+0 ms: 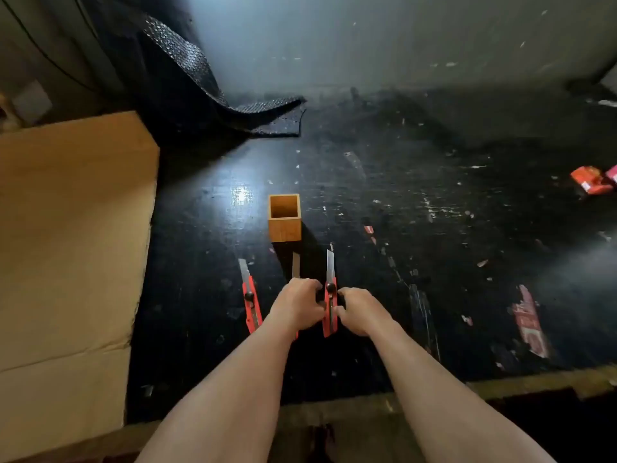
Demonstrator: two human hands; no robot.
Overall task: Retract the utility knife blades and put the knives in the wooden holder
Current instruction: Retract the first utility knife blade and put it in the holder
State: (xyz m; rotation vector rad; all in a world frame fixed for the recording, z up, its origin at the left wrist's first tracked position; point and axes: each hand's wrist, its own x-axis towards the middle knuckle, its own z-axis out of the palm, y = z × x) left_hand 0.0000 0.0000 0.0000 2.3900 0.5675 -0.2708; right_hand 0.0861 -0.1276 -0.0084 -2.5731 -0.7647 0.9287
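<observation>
- Nearest the camera, two bare forearms reached forward over the dark, scuffed table (434,228).
- The left hand (298,304) and the right hand (359,310) had closed from either side on the red body of one utility knife (330,305), fingers pinching its edges near the black slider knob; its blade stood fully extended, pointing away from the person.
- A second knife's blade (295,265) showed just beyond the left hand, its handle hidden beneath that hand.
- A third knife (250,302) lay untouched to the left, blade also out.
- Judging by their look, these knives would be light and stiff, with plastic bodies that give a sure hold at the sides; the exposed blade is the part to keep clear of, and the knob the place to press for drawing it in.
- Farther on, the wooden holder (284,228) stood upright and empty, just beyond the blade tips.
- A cardboard box (66,245) sat at the left.
</observation>
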